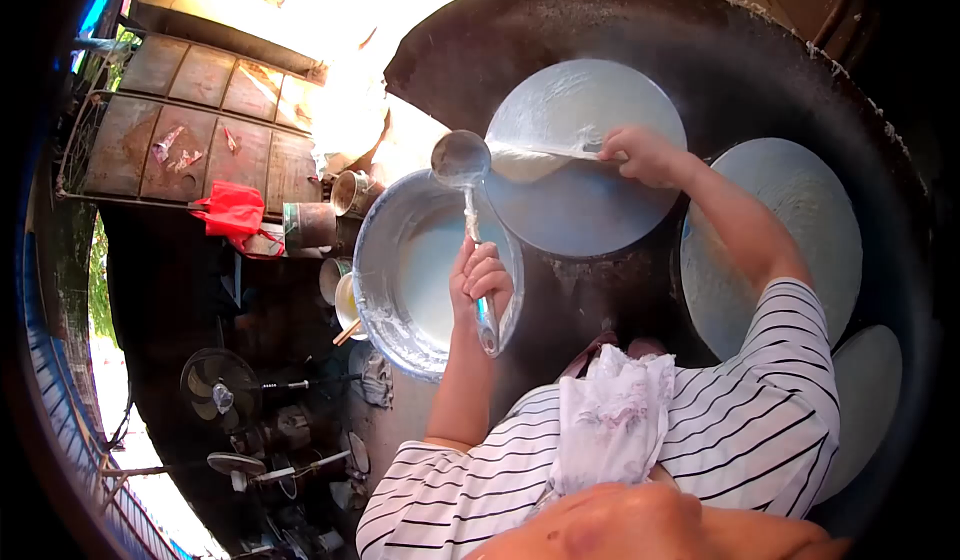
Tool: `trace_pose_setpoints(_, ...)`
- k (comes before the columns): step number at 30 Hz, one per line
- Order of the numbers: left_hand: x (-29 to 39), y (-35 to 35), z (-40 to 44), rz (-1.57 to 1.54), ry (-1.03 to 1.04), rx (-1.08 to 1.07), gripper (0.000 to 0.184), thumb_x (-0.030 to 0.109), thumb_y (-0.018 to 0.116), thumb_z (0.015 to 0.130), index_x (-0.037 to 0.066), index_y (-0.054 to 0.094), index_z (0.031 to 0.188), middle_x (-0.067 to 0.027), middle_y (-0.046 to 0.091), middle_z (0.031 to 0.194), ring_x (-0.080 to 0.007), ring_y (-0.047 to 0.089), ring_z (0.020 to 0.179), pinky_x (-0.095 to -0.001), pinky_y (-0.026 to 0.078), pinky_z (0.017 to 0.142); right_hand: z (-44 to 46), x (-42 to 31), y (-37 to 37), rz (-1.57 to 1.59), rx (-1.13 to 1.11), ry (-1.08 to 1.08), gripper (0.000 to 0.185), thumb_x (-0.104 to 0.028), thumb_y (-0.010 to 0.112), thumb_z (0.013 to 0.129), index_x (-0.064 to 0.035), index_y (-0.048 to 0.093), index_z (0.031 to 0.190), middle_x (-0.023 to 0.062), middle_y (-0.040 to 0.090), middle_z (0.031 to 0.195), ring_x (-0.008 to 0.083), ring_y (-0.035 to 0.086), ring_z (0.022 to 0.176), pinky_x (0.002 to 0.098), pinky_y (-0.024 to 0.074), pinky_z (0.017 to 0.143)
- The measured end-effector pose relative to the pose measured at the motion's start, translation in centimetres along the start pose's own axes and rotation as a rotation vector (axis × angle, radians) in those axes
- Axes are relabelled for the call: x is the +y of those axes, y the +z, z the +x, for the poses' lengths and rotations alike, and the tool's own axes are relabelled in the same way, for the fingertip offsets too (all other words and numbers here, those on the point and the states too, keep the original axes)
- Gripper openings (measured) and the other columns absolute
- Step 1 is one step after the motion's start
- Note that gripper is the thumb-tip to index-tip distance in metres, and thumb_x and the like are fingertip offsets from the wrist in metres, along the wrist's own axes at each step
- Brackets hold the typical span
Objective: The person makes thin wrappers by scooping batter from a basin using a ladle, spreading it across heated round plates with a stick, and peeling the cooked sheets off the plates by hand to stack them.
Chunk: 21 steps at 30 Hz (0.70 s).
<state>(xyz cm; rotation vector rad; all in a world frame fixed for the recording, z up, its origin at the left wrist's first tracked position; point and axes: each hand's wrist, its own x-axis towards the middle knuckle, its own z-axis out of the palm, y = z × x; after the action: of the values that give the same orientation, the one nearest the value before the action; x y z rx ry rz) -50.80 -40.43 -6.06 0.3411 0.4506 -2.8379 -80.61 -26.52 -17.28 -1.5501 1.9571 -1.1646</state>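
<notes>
My left hand (481, 278) is closed around the handle of a metal ladle (461, 157), its bowl raised above the edge of a large basin (368, 305). Pale, milky liquid (425, 275) lies in the basin. With closed fingers, my right hand (640, 156) grips a long, flat spatula (550, 150) over a round griddle plate (600, 225). A thin whitish layer covers the far part of that plate, and the spatula's blade lies across the layer's near edge. Whether the blade touches the plate I cannot tell.
Another round plate (775, 260) with a whitish surface stands at the right, beneath my right arm. A third pale disc (865, 410) is partly hidden by my sleeve. Tins (310, 225), a red bag (232, 213) and a tiled ledge (185, 125) are left; fans (218, 385) stand lower left.
</notes>
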Motion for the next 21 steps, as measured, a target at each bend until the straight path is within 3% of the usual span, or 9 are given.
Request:
trace_pose_setpoints(3,1.2,1.8,-2.6,0.119,0.033,-0.027,0.038,0.023,0.036,0.100,0.008,0.036,0.066,0.0006,0.036,0.054,-0.0085,0.041,0.037,-0.0228,0.039,0.035,-2.7,-1.1,-3.5,0.100,-0.135,0.154,0.034,0.003,0.063,0.057,-0.0030,0.071,0.090,0.0092,0.067,0.085,0.0209,0.060,0.072,0.0285,0.0458,0.062)
trace_pose_setpoints(5,1.4,2.3,-1.7,0.190,0.083,0.031,0.038,0.023,0.036,0.100,0.008,0.036,0.066,0.0012,0.034,0.053,-0.0082,0.040,0.037,-0.0229,0.039,0.035,-1.5,2.0,-3.6,0.116,-0.109,0.291,0.034,0.003,0.063,0.058,-0.0039,0.071,0.090,0.0090,0.067,0.083,0.0221,0.061,0.071,0.0287,0.0460,0.063)
trace_pose_setpoints(6,1.5,2.1,-1.2,0.141,0.071,0.029,0.038,0.023,0.036,0.100,0.008,0.036,0.066,0.0015,0.034,0.052,-0.0080,0.040,0.037,-0.0228,0.039,0.035,-0.9,0.5,-3.1,0.156,0.120,0.200,0.035,0.001,0.064,0.058,-0.0056,0.071,0.092,0.0085,0.067,0.086,0.0230,0.062,0.077,0.0295,0.0469,0.066)
trace_pose_setpoints(9,2.2,2.6,0.4,0.034,0.028,0.001,0.037,0.023,0.037,0.100,0.009,0.036,0.066,0.0023,0.033,0.052,-0.0074,0.039,0.037,-0.0225,0.038,0.035,-1.3,1.5,-1.7,0.003,0.025,-0.023,0.033,0.002,0.063,0.060,-0.0045,0.071,0.092,0.0052,0.066,0.087,0.0167,0.061,0.075,0.0259,0.0469,0.064)
trace_pose_setpoints(14,2.6,2.3,-0.7,-0.058,0.023,0.031,0.034,0.021,0.039,0.099,0.009,0.036,0.067,0.0032,0.033,0.052,-0.0075,0.037,0.037,-0.0211,0.037,0.036,-6.6,1.4,-5.5,0.237,-0.163,0.255,0.041,0.002,0.061,0.056,-0.0057,0.072,0.095,0.0028,0.065,0.070,0.0084,0.043,0.050,0.0240,0.0393,0.049)
trace_pose_setpoints(15,2.5,2.1,0.0,-0.054,0.005,0.033,0.034,0.020,0.039,0.099,0.009,0.036,0.067,0.0031,0.034,0.052,-0.0077,0.037,0.037,-0.0209,0.037,0.036,-6.3,1.1,-4.4,0.155,-0.018,0.373,0.037,0.001,0.062,0.057,-0.0036,0.072,0.093,0.0063,0.066,0.077,0.0118,0.053,0.060,0.0253,0.0442,0.056)
trace_pose_setpoints(17,2.1,1.3,2.2,-0.128,0.013,0.051,0.032,0.016,0.041,0.098,0.009,0.036,0.067,0.0030,0.034,0.052,-0.0077,0.037,0.036,-0.0211,0.037,0.035,-5.5,1.6,-0.7,0.105,0.240,0.041,0.035,0.004,0.062,0.056,-0.0022,0.071,0.090,0.0091,0.066,0.088,0.0172,0.062,0.078,0.0273,0.0479,0.068)
trace_pose_setpoints(18,1.6,1.6,2.0,-0.142,-0.026,0.008,0.032,0.016,0.042,0.097,0.009,0.036,0.067,0.0029,0.034,0.052,-0.0076,0.037,0.036,-0.0215,0.037,0.034,-6.0,-0.6,-0.8,0.109,0.042,0.085,0.035,0.007,0.061,0.055,-0.0004,0.069,0.088,0.0107,0.066,0.096,0.0223,0.062,0.093,0.0296,0.0479,0.080)
trace_pose_setpoints(21,-0.7,2.0,-0.1,-0.126,-0.064,-0.094,0.033,0.017,0.042,0.097,0.009,0.037,0.066,0.0027,0.033,0.052,-0.0071,0.038,0.035,-0.0225,0.037,0.032,-10.0,-4.9,-1.9,0.179,-0.028,0.244,0.037,0.009,0.058,0.056,0.0011,0.068,0.090,0.0098,0.066,0.094,0.0231,0.063,0.089,0.0322,0.0496,0.079)
